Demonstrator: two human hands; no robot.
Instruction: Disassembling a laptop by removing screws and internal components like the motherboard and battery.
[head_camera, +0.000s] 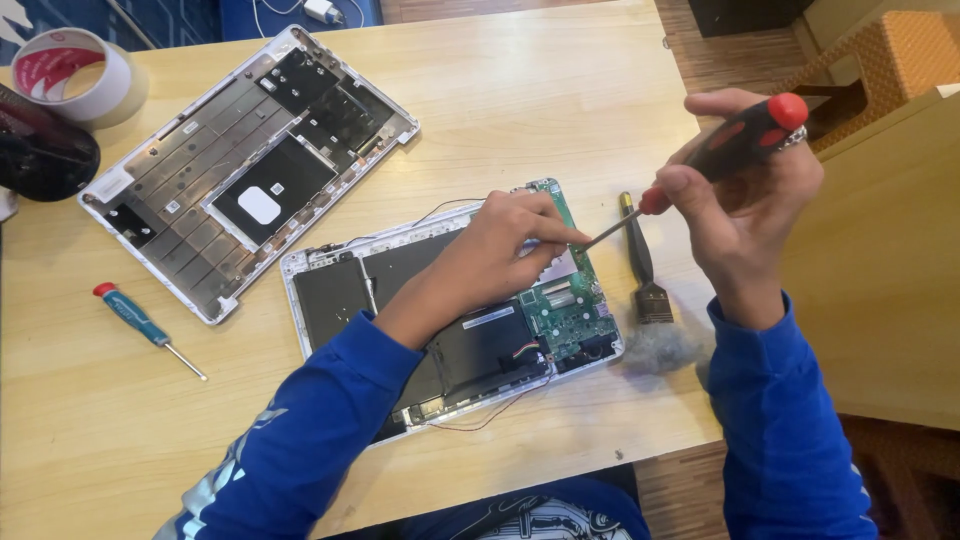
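Blue sleeves (300, 450) over opened laptop (560, 310)

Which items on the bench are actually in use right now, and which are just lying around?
In use:
- opened white laptop base with green circuit board
- red-and-black-handled screwdriver, gripped by the right hand
- left hand, resting on the board

Lying about:
- detached white laptop bottom cover
- small blue screwdriver with red cap
- dark-handled brush
- roll of tape
- grey fluff clump

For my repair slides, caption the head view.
Right hand angles a red-and-black screwdriver toward an opened laptop steadied by the left hand.
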